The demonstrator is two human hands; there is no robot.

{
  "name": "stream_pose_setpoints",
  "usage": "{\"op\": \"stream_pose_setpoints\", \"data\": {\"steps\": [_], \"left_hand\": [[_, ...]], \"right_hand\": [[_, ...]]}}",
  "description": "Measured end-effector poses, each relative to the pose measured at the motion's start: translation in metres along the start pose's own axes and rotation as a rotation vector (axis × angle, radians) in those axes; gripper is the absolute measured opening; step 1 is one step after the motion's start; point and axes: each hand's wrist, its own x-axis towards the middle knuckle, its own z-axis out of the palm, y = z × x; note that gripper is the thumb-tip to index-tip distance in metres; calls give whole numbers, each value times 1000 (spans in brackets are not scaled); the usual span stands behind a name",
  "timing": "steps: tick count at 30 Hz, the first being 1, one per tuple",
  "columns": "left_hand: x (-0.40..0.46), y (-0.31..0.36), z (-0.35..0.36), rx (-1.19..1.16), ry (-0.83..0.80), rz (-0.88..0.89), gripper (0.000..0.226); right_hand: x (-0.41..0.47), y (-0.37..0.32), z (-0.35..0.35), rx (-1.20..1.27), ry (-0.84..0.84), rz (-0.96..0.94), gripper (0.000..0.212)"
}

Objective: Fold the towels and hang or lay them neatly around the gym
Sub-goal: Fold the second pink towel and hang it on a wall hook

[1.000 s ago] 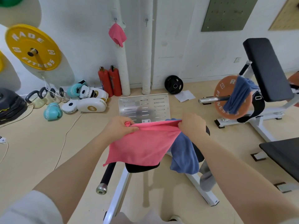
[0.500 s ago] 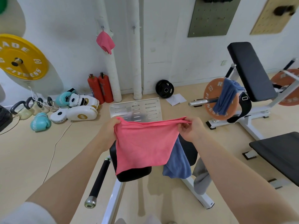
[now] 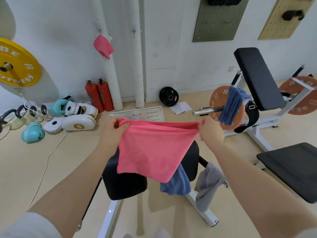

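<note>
I hold a pink towel (image 3: 152, 148) stretched out in the air above a black padded seat (image 3: 125, 182). My left hand (image 3: 115, 129) pinches its top left corner and my right hand (image 3: 210, 130) pinches its top right corner. The towel hangs down to a slanted lower edge. Behind it a blue towel (image 3: 178, 184) and a grey towel (image 3: 207, 184) drape over the machine's frame. Another pink towel (image 3: 103, 46) hangs from a hook on the white pipe. A second blue towel (image 3: 231, 105) is slung over the bar by the orange plate.
An incline bench (image 3: 257, 78) stands at the right with orange weight plates (image 3: 221, 109). A flat black bench pad (image 3: 295, 167) is at the far right. Boxing gloves and pads (image 3: 72, 117), kettlebells (image 3: 15, 117), two fire extinguishers (image 3: 99, 95) and a yellow plate (image 3: 15, 64) line the left wall.
My hands have moved apart and lifted the pink towel, spreading its top edge wide. My view has tilted upward, showing more of the wall.
</note>
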Motion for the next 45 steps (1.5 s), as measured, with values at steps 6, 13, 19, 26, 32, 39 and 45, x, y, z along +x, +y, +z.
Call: {"op": "stream_pose_setpoints", "data": {"steps": [6, 13, 19, 26, 32, 39, 45], "left_hand": [[7, 10, 12, -77, 14, -12, 9], [21, 25, -8, -353, -34, -58, 31], [22, 21, -13, -112, 69, -10, 28], [28, 34, -25, -133, 289, 76, 26], [35, 45, -48, -113, 296, 183, 18], [35, 31, -73, -25, 170, 143, 9], [35, 30, -92, -82, 222, 122, 21]], "right_hand": [[16, -5, -18, 1124, -276, 417, 18], [19, -23, -29, 1345, -392, 414, 13], [13, -36, -16, 132, -56, -107, 13], [7, -86, -11, 1041, -211, 272, 20], [-2, -110, -14, 1109, -109, 244, 31], [-22, -115, -9, 1090, -165, 184, 23], [-37, -124, -6, 1119, -302, 3, 20]]}}
